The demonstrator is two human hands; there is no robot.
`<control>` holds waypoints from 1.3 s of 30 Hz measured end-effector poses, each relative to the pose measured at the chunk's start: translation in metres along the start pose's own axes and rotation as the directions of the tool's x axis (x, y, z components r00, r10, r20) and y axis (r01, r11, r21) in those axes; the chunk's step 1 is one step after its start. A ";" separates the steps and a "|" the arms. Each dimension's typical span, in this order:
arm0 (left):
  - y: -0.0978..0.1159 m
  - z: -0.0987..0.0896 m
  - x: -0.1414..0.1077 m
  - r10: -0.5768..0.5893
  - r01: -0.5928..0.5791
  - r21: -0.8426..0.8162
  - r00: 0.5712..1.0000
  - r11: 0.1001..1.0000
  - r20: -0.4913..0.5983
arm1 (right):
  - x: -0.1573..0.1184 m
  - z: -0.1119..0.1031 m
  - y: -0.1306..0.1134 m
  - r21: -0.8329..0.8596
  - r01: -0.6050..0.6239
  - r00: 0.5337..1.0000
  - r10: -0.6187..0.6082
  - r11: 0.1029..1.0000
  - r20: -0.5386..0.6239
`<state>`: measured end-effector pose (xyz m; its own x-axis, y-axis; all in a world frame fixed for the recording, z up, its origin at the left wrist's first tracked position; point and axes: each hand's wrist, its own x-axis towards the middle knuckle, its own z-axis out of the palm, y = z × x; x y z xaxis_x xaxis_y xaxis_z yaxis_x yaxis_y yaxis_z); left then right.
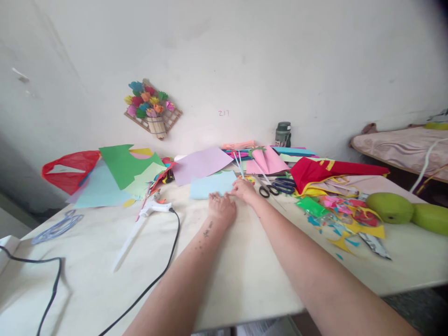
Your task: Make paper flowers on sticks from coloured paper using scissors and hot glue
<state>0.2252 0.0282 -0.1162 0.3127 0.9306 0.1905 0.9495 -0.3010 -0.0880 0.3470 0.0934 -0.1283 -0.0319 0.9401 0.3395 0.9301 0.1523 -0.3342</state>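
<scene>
A light blue sheet of paper (212, 184) lies on the pale table (259, 270), in front of a lilac sheet (199, 164). My left hand (222, 208) rests palm down on its near edge, fingers spread. With its fingertips pinched at the sheet's near right corner, my right hand (243, 190) holds the blue paper. Black-handled scissors (269, 190) lie just right of my right hand. A white glue gun (156, 206) with a black cord sits to the left of my hands.
Green paper (129, 163) and a red bag (72, 170) lie back left. Paper scraps (345, 240), red cloth (315, 172) and green fruits (390, 207) are on the right. A flask (283, 134) stands by the wall.
</scene>
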 end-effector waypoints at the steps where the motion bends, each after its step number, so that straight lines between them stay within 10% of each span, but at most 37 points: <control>1: 0.000 0.000 0.000 -0.002 0.002 0.009 1.000 1.000 0.004 | 0.000 0.000 0.001 0.004 -0.001 1.000 0.001 1.000 0.005; 39: 0.002 0.001 0.002 0.032 -0.031 0.050 0.999 0.998 -0.026 | -0.005 -0.014 0.025 -0.044 -0.029 1.000 0.029 0.999 -0.013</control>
<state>0.2280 0.0296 -0.1173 0.3435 0.9147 0.2127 0.9371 -0.3188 -0.1423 0.3751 0.0884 -0.1258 -0.0004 0.9399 0.3416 0.9460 0.1111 -0.3045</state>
